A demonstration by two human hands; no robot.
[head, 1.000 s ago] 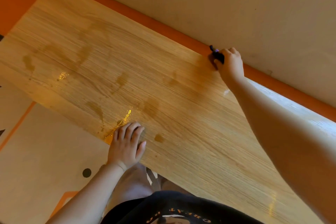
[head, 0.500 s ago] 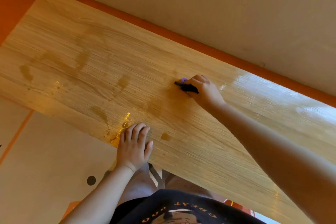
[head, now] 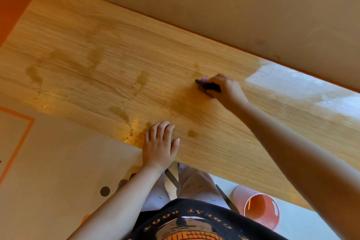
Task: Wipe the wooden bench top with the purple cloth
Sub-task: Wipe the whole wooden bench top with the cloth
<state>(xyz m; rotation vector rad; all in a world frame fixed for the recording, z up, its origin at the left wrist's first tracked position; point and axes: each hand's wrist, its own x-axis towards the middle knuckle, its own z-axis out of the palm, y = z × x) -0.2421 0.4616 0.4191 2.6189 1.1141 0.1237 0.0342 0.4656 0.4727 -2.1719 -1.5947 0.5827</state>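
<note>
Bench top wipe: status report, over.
Right hand grips purple cloth against bench top, mid-board. Left hand flat on near edge. Damp streaks left of cloth; no objects in its path.

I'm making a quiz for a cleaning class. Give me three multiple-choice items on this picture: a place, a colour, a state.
1. Where does the left hand rest? A) near edge of the bench B) on the wall C) on a chair
2. What colour is the bucket? A) blue B) orange C) green
3. What is the right hand doing? A) hanging idle B) lying flat C) gripping the cloth
Answers: 1 A, palm down at that edge; 2 B, orange inside; 3 C, cloth pokes from its grip.
</note>
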